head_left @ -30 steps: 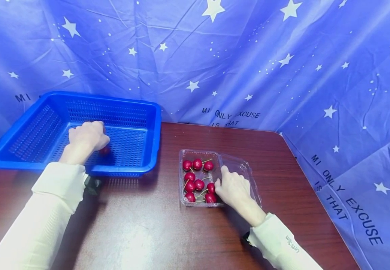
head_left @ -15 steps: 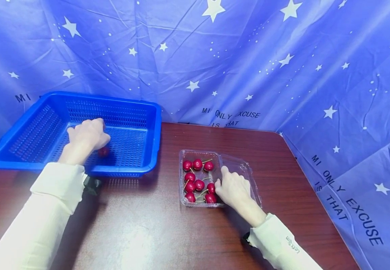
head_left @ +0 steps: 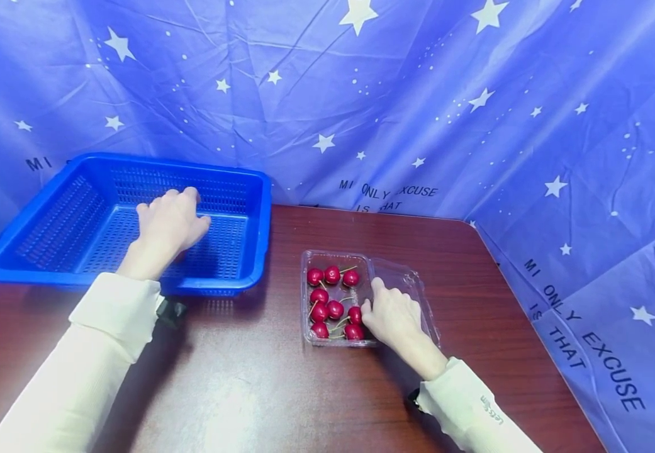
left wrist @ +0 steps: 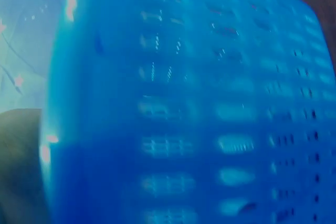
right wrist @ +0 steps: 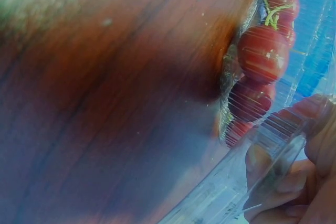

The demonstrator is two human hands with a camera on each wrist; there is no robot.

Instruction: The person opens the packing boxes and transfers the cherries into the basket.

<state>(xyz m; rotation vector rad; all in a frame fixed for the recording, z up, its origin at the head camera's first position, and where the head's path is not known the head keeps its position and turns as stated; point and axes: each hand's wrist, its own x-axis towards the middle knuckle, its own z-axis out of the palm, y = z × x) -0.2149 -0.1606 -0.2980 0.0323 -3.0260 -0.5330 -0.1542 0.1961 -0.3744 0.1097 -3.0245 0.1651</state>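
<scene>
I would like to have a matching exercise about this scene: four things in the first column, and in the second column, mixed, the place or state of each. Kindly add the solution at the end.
Things
1. left hand
2. right hand
3. cherries
4. table

Places and states
A. red, lying inside the clear clamshell box
B. reddish-brown, underneath the box
C. over the blue basket
D. gripping the edge of the box

Right pairs: 1-C, 2-D, 3-A, 4-B
</scene>
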